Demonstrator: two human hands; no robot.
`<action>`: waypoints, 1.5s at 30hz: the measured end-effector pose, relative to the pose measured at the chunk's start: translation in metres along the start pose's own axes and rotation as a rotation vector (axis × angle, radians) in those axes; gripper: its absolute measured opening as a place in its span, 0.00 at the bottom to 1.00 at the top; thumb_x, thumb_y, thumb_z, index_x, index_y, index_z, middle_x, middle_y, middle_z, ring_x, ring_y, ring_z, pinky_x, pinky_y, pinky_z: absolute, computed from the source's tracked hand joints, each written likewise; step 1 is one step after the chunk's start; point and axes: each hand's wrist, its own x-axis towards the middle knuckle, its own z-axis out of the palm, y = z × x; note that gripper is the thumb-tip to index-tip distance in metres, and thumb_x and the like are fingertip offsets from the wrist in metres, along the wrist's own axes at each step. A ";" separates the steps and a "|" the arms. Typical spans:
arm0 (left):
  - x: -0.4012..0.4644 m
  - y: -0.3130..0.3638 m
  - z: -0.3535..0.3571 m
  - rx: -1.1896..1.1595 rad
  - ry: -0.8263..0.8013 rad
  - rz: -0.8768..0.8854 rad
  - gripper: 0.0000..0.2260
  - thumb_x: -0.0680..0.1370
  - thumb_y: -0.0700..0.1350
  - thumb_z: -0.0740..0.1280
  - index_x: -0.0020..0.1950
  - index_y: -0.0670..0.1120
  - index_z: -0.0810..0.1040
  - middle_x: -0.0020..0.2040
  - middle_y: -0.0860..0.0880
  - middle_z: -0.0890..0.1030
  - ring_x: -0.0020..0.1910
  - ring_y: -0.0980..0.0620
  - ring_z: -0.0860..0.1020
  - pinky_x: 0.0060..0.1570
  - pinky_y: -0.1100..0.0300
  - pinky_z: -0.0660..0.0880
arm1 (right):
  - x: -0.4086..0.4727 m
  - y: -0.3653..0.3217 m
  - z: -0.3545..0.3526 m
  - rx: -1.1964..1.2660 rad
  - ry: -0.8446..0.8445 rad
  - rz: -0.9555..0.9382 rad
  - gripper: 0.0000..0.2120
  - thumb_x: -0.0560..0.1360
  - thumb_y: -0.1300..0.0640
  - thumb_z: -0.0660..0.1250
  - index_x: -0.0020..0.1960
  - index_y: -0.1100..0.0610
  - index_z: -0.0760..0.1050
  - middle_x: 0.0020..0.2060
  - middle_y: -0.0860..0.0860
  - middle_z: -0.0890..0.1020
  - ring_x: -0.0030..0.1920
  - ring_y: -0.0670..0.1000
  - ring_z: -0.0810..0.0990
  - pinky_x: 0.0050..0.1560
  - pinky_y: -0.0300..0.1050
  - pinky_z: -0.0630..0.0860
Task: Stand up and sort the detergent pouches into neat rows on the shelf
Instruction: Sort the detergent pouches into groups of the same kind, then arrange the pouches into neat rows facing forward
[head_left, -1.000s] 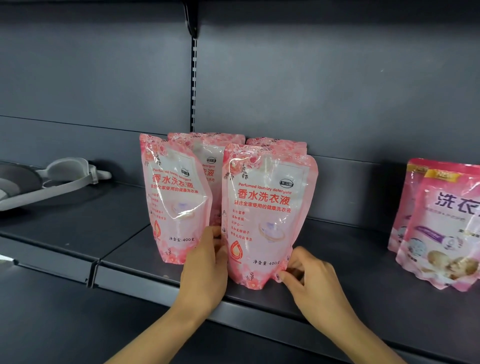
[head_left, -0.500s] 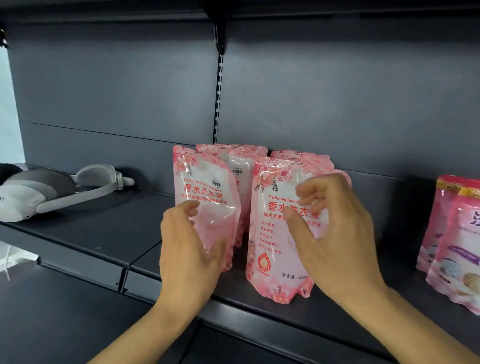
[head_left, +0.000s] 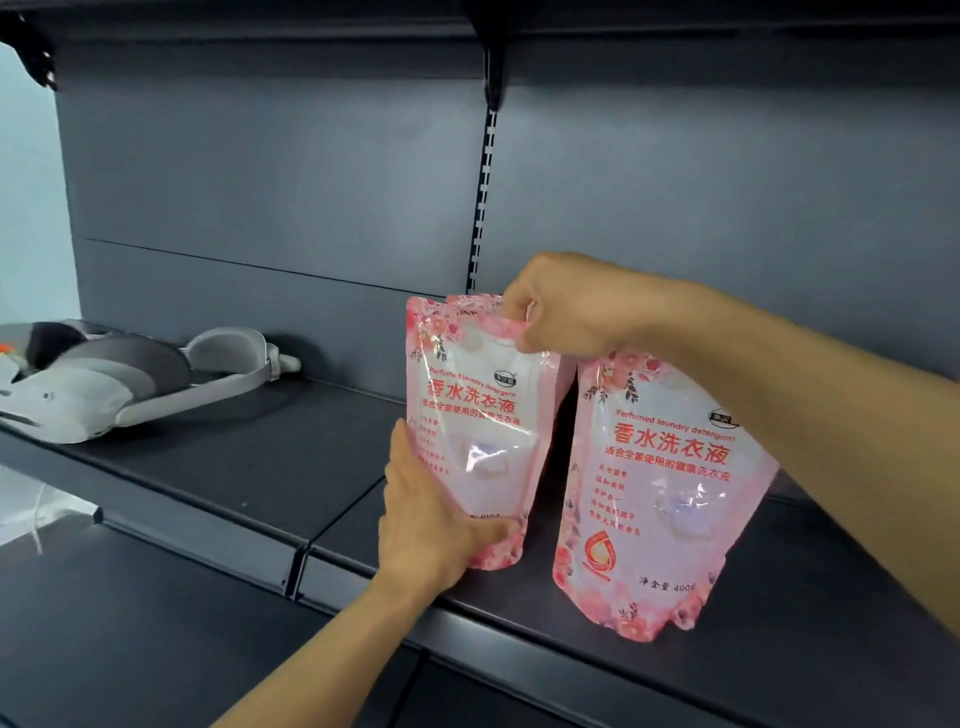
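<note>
Both hands on the left front pouch, upright near the shelf's front lip.

The dark shelf (head_left: 779, 613) has bare room left of the pouches. The right pink detergent pouch (head_left: 660, 499) stands near the front edge, a narrow gap from the left pouch (head_left: 478, 431). The right hand (head_left: 566, 306) pinches the left pouch's top seam; the left hand (head_left: 431, 519) wraps its lower left corner. A grey headset (head_left: 130, 379) lies well apart at far left.
</note>
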 end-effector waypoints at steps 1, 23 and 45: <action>0.001 -0.002 0.000 0.009 0.002 0.003 0.61 0.45 0.58 0.78 0.71 0.60 0.48 0.66 0.55 0.63 0.66 0.51 0.67 0.64 0.44 0.70 | 0.001 0.004 -0.002 0.019 -0.026 0.001 0.08 0.74 0.64 0.64 0.50 0.67 0.75 0.36 0.64 0.73 0.29 0.51 0.64 0.24 0.37 0.60; 0.014 -0.020 -0.012 0.051 -0.120 0.066 0.56 0.49 0.60 0.78 0.66 0.66 0.45 0.61 0.59 0.68 0.61 0.53 0.71 0.60 0.49 0.75 | 0.022 0.029 -0.008 0.231 -0.062 0.028 0.11 0.73 0.58 0.71 0.32 0.54 0.75 0.15 0.41 0.69 0.18 0.42 0.64 0.27 0.36 0.64; 0.016 -0.016 -0.018 0.063 -0.202 0.057 0.56 0.48 0.57 0.80 0.66 0.66 0.47 0.59 0.63 0.70 0.60 0.55 0.73 0.59 0.50 0.76 | 0.007 0.034 -0.003 0.368 0.018 0.037 0.06 0.74 0.62 0.68 0.42 0.64 0.79 0.14 0.41 0.70 0.15 0.40 0.67 0.18 0.28 0.61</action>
